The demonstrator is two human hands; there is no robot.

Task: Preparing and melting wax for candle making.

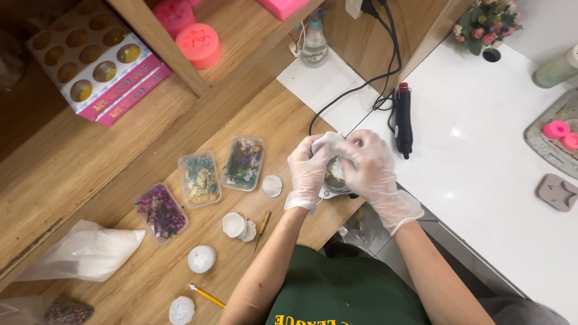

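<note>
Left hand (308,171) and right hand (368,164), both in thin translucent gloves, close together around a crumpled white tissue (328,142), pressing it into a small round metal pot (336,180) at the edge of the wooden tabletop (289,114). Just left: a flat white wax disc (271,186); three clear plastic tubs of dried flowers, green (243,162), blue-yellow (199,179), purple (160,211). Nearer: stacked white discs (238,227), wooden-handled tool (263,227), domed white mould piece (201,259), yellow pencil (207,295). Right, on glossy white counter (481,168): black heat tool (403,120).
</note>
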